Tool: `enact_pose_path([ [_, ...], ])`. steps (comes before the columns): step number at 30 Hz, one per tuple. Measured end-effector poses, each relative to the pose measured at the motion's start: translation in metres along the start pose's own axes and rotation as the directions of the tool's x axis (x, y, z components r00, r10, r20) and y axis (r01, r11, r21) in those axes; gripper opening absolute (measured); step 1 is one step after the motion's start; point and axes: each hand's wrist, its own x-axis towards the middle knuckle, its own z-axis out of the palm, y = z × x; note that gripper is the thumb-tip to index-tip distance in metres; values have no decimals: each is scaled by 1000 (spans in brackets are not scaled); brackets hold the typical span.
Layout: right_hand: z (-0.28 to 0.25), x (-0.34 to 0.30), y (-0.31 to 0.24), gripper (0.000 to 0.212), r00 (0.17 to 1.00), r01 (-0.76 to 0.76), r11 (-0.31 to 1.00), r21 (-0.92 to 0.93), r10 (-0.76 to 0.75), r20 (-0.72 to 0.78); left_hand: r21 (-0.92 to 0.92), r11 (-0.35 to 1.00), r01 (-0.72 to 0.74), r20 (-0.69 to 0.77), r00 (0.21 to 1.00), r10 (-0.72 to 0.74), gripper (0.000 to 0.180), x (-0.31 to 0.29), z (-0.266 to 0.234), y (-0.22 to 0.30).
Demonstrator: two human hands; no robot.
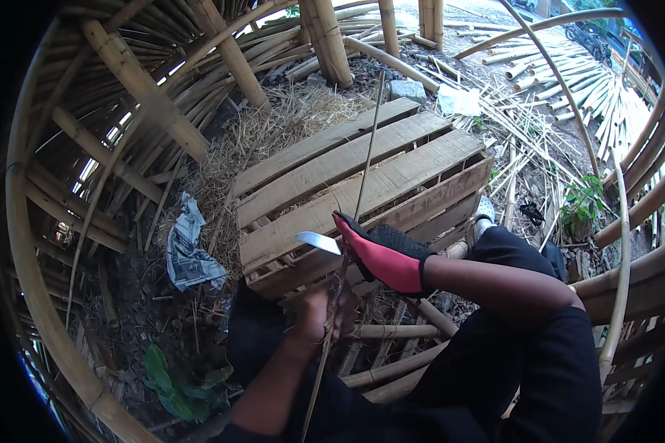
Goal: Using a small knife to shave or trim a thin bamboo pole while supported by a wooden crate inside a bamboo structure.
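Note:
My bare left hand (319, 316) is closed around a long, thin bamboo strip (367, 159). The strip slants from above the slatted wooden crate (303, 196) down past my lap. Just above that fist, my right hand (388, 255) wears a pink and black glove and is closed on a knife. Its broad, shiny knife blade (319, 241) points left, close against the strip; the handle is hidden in the glove. Whether the blade's edge bites into the strip, I cannot tell.
Straw (292, 122) lies behind the crate, and a crumpled newspaper (188, 247) at its left. Bamboo poles (144, 92) close in the left side. Cut bamboo lengths (561, 81) are spread at the far right. A leafy plant (171, 384) grows at lower left.

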Motion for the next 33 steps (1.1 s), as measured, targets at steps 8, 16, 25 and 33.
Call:
enact_pose_path([
  [8,5,-25,-6,66,913,104,-45,-994,-392,113,132,977,-167,-67,982,177,45,-3,7,2],
  [16,13,-28,-13,42,931,100,105,-989,-360,56,298,916,-269,-227,912,341,46,5,3,-10],
  [25,3,-13,2,50,926,191,182,-965,-359,116,335,921,-198,-308,901,305,48,1,17,-3],
  [33,18,10,16,57,999,42,996,80,-40,-29,125,982,-141,-257,952,169,44,-3,13,2],
])
